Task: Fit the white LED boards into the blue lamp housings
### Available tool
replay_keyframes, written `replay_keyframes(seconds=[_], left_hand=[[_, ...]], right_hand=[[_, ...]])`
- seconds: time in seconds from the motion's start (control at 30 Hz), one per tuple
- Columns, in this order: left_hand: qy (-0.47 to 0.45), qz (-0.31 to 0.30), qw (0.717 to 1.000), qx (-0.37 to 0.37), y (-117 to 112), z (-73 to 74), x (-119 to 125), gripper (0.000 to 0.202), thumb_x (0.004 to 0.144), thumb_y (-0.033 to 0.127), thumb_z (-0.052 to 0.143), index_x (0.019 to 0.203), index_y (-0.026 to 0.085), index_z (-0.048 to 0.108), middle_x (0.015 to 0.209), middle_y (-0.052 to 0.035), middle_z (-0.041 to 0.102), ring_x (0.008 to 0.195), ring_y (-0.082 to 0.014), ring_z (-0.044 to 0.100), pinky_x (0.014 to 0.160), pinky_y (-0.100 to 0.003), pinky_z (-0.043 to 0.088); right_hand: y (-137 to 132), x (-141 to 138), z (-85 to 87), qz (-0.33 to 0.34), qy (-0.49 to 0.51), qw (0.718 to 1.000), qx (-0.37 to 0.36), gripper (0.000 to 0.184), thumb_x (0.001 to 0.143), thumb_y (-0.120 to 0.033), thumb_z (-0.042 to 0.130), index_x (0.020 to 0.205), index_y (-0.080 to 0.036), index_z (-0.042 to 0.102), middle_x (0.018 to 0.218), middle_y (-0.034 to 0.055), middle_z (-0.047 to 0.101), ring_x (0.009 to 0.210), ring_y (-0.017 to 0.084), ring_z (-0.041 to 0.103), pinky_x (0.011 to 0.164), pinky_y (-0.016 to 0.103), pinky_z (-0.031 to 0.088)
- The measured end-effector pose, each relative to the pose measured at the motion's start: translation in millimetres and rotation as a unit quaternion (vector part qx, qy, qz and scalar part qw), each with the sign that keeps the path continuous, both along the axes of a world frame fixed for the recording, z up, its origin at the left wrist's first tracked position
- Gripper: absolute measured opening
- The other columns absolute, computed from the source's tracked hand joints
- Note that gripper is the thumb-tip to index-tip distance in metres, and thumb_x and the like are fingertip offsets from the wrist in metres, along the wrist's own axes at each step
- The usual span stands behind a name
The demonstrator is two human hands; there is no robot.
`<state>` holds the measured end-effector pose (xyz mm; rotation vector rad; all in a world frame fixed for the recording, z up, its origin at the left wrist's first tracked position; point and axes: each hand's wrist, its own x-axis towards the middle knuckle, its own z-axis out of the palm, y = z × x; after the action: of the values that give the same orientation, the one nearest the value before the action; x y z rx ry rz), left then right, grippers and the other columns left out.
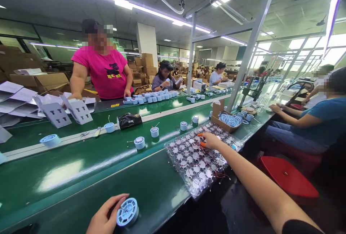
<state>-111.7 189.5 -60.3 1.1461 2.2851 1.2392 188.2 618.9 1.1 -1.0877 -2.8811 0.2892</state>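
My left hand point(106, 214) sits at the bottom of the view, gripping a pale blue plastic spool point(127, 212) by its rim above the green conveyor belt point(89, 187). My right hand point(209, 141), with orange nails, rests with its fingers apart on a clear plastic bag point(196, 162). That bag lies at the belt's near edge and holds many small white round parts with thin red and dark wires. Several similar spools, such as one point(139, 143), stand further along the belt.
A cardboard box of coiled blue cables point(225, 118) stands beyond the bag. A black pouch point(129, 120) lies on the far belt, and printed card inserts point(55, 113) are stacked at left. Co-workers sit and stand along both sides. A red stool point(288, 176) is at right.
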Motion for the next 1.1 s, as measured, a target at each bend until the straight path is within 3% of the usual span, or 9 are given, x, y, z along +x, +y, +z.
replay_keyframes(seconds=[0.1, 0.23, 0.37, 0.63, 0.73, 0.83, 0.97, 1.1], left_hand=[[0.153, 0.025, 0.987, 0.051, -0.2, -15.8, 12.0, 0.035, 0.081, 0.046, 0.051, 0.088, 0.025, 0.079, 0.093, -0.0041, 0.079, 0.083, -0.0245, 0.076, 0.072, -0.031, 0.062], [0.227, 0.03, 0.971, 0.067, 1.0, -24.9, 19.4, 0.036, 0.088, 0.036, 0.043, 0.089, 0.023, 0.077, 0.091, -0.0039, 0.078, 0.079, -0.0207, 0.076, 0.069, -0.027, 0.062], [0.234, 0.017, 0.97, 0.065, 2.0, -23.5, 21.6, 0.035, 0.09, 0.033, 0.042, 0.09, 0.022, 0.075, 0.091, -0.0045, 0.078, 0.08, -0.0212, 0.076, 0.07, -0.028, 0.062], [0.147, 0.022, 0.988, 0.039, -1.2, -9.3, 24.2, 0.039, 0.093, 0.05, 0.047, 0.095, 0.024, 0.076, 0.098, -0.0052, 0.079, 0.088, -0.0247, 0.076, 0.078, -0.034, 0.064], [0.192, 0.054, 0.977, 0.072, -1.6, 4.3, 27.6, 0.039, 0.093, 0.048, 0.049, 0.103, 0.022, 0.076, 0.108, -0.0085, 0.076, 0.098, -0.0267, 0.074, 0.091, -0.041, 0.061], [0.233, 0.062, 0.964, 0.11, 3.0, 28.4, 41.5, 0.037, 0.095, 0.043, 0.049, 0.113, 0.022, 0.073, 0.117, -0.0107, 0.072, 0.107, -0.027, 0.07, 0.097, -0.045, 0.059], [0.188, 0.008, 0.972, 0.139, 13.3, 65.2, 73.3, 0.032, 0.098, 0.036, 0.05, 0.121, 0.026, 0.069, 0.123, -0.0086, 0.068, 0.106, -0.0225, 0.069, 0.09, -0.035, 0.061], [0.138, -0.068, 0.973, 0.171, 24.4, 86.8, 103.3, 0.036, 0.098, 0.028, 0.05, 0.132, 0.028, 0.062, 0.129, -0.0091, 0.065, 0.092, -0.0182, 0.07, 0.083, -0.03, 0.061]], right_hand=[[-2.4, 8.0, -6.4, -0.011, 0.033, 0.999, 0.004, 0.045, 0.089, -0.029, 0.068, 0.133, -0.02, 0.064, 0.119, 0.0109, 0.068, 0.104, 0.024, 0.065, 0.09, 0.035, 0.049], [-0.9, 15.2, -7.8, -0.008, 0.044, 0.999, -0.011, 0.049, 0.081, -0.022, 0.07, 0.13, -0.021, 0.067, 0.103, 0.0065, 0.072, 0.087, 0.02, 0.067, 0.075, 0.026, 0.047], [-0.7, 16.5, -5.8, -0.031, 0.045, 0.999, 0.002, 0.046, 0.075, -0.016, 0.071, 0.12, -0.021, 0.07, 0.088, 0.0027, 0.071, 0.078, 0.018, 0.064, 0.068, 0.024, 0.043], [-27.6, 10.3, 14.5, -0.082, 0.168, 0.975, 0.12, 0.038, 0.081, -0.011, 0.057, 0.117, -0.018, 0.067, 0.111, 0.0106, 0.063, 0.092, 0.021, 0.061, 0.081, 0.029, 0.045], [-44.6, 6.8, 24.0, -0.084, 0.242, 0.955, 0.149, 0.039, 0.084, -0.015, 0.052, 0.12, -0.017, 0.065, 0.114, 0.0131, 0.061, 0.099, 0.026, 0.06, 0.089, 0.036, 0.047], [-62.3, -1.7, 30.4, -0.076, 0.318, 0.935, 0.137, 0.041, 0.083, -0.02, 0.053, 0.122, -0.018, 0.065, 0.111, 0.0133, 0.061, 0.098, 0.027, 0.059, 0.092, 0.041, 0.048], [-85.6, -20.5, 33.4, -0.064, 0.443, 0.894, 0.005, 0.047, 0.077, -0.028, 0.061, 0.123, -0.018, 0.064, 0.092, 0.0073, 0.065, 0.074, 0.021, 0.059, 0.077, 0.039, 0.053], [-116.1, -40.3, 30.7, -0.032, 0.465, 0.876, -0.123, 0.051, 0.074, -0.034, 0.067, 0.122, -0.018, 0.063, 0.088, 0.0046, 0.066, 0.066, 0.016, 0.06, 0.064, 0.032, 0.053]])
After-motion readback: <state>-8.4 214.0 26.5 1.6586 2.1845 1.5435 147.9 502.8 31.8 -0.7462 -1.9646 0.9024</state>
